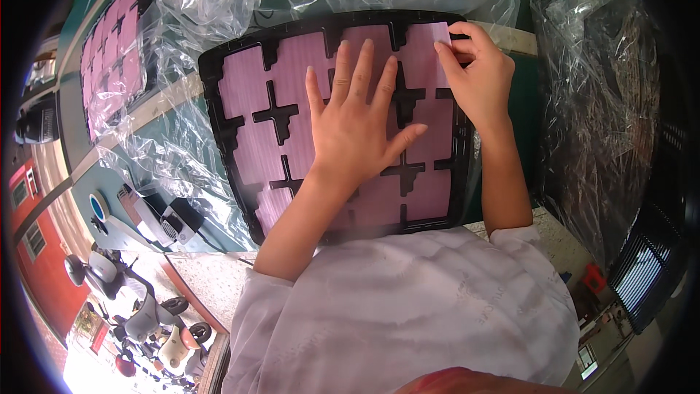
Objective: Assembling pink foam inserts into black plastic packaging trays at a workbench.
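A black plastic tray [219, 95] with square pockets lies in front of me, each pocket lined with a pink foam sheet. My left hand [355, 128] lies flat on the middle of the tray, fingers spread, holding nothing. My right hand [477, 80] is at the tray's far right corner, pinching the edge of a pink foam sheet [426, 55] in that corner pocket between thumb and fingers.
Crumpled clear plastic film [219, 0] lies around and behind the tray. A second tray of pink sheets [109, 51] under film sits at the far left. A bagged stack of black trays [605, 117] stands at the right. A small handheld device [175, 222] lies near left.
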`<state>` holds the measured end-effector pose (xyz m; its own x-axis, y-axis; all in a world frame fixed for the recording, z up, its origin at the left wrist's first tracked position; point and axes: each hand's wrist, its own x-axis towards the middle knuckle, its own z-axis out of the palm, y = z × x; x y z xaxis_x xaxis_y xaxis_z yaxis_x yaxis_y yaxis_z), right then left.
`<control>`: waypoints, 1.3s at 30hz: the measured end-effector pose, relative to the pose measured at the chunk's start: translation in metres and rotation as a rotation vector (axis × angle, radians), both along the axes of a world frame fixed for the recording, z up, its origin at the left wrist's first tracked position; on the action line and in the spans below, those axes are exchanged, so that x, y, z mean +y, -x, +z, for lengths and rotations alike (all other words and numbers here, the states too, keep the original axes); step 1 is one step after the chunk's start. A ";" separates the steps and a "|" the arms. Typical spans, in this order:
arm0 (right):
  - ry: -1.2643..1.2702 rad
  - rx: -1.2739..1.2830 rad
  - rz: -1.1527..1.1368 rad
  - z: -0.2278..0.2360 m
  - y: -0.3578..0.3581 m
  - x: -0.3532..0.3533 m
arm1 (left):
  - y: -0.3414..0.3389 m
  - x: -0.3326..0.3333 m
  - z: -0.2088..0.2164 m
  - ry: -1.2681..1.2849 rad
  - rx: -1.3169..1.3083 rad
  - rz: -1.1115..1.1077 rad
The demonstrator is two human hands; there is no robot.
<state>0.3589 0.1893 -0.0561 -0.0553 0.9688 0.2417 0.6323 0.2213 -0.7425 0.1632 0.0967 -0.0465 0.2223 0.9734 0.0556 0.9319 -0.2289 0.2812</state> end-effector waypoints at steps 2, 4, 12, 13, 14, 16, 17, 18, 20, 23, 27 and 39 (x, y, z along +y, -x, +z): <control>-0.015 -0.011 0.005 -0.001 0.001 0.001 | -0.001 0.003 0.000 -0.011 -0.001 -0.013; -0.017 -0.011 0.007 0.001 0.001 0.001 | 0.000 0.005 -0.001 -0.008 -0.019 -0.015; -0.006 -0.006 0.012 0.002 0.001 0.002 | -0.003 0.008 -0.003 -0.030 -0.007 -0.019; -0.005 -0.006 0.016 0.002 0.001 0.002 | -0.004 0.008 -0.003 -0.036 -0.008 -0.018; -0.006 -0.005 0.015 0.002 0.001 0.002 | -0.004 0.008 -0.003 -0.037 -0.007 -0.019; -0.013 0.003 0.015 0.002 0.001 0.002 | -0.004 0.009 -0.004 -0.043 -0.003 -0.016; -0.014 0.004 0.015 0.002 0.001 0.002 | -0.004 0.009 -0.003 -0.044 -0.002 -0.017; -0.013 0.003 0.015 0.001 0.000 0.002 | -0.004 0.009 -0.003 -0.033 0.003 -0.018; -0.015 0.001 0.013 0.002 -0.001 0.002 | -0.007 0.010 -0.002 -0.025 0.008 -0.022; -0.012 0.002 0.012 0.003 0.002 0.002 | -0.010 0.010 -0.001 -0.059 0.000 -0.007; 0.003 -0.001 0.011 0.003 0.001 0.002 | -0.013 0.014 -0.002 -0.067 0.000 -0.003; 0.013 0.009 0.011 0.004 0.000 0.002 | -0.018 0.020 0.001 -0.080 0.023 -0.004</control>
<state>0.3594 0.1912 -0.0520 -0.0641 0.9712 0.2296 0.6233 0.2187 -0.7508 0.1812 0.1170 -0.0458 0.2278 0.9652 0.1281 0.9370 -0.2531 0.2408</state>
